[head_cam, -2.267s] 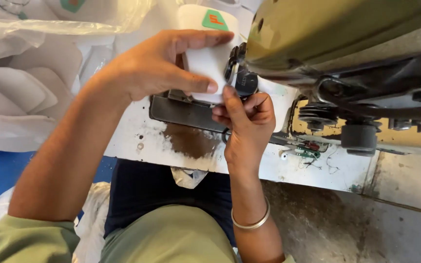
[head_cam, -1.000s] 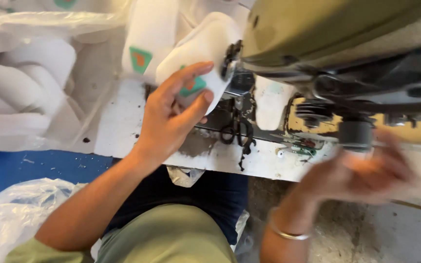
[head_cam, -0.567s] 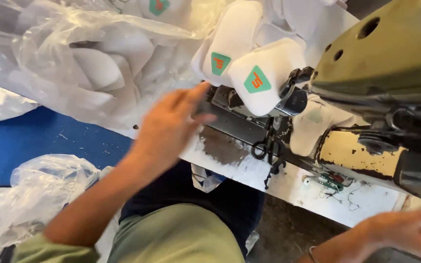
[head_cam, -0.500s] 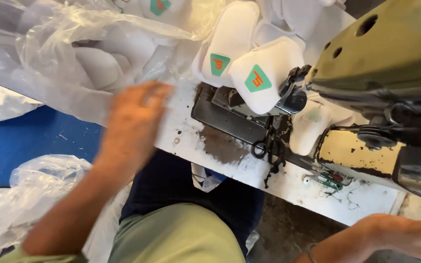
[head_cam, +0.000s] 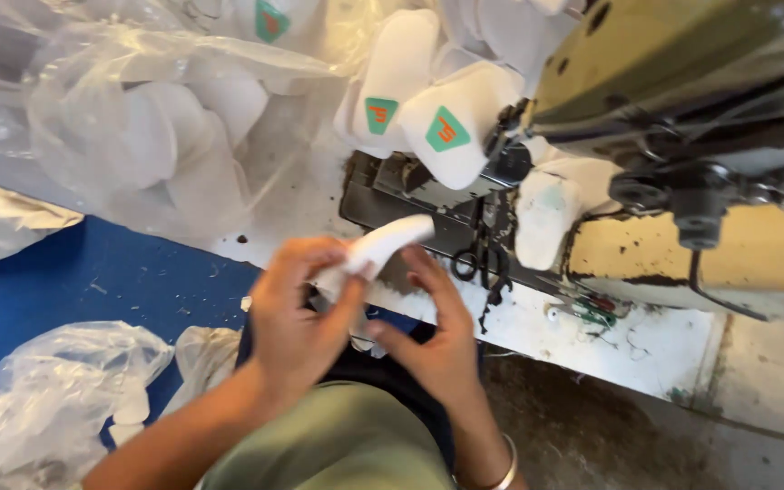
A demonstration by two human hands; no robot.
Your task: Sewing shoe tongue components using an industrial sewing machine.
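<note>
1. Your left hand (head_cam: 297, 313) has its grip closed on the lower end of a white piece (head_cam: 378, 249), thumb and fingers pinching it.
2. Your right hand (head_cam: 433, 340) touches the same piece from the right, fingers half curled; whether it clamps the piece, you cannot tell.
3. The piece slants up over the near edge of the surface (head_cam: 592, 331), just before the sewing machine (head_cam: 682, 109).
4. Scissors (head_cam: 483, 263) lie just right of it; a plastic bag (head_cam: 165, 127) crowds the left.
</note>
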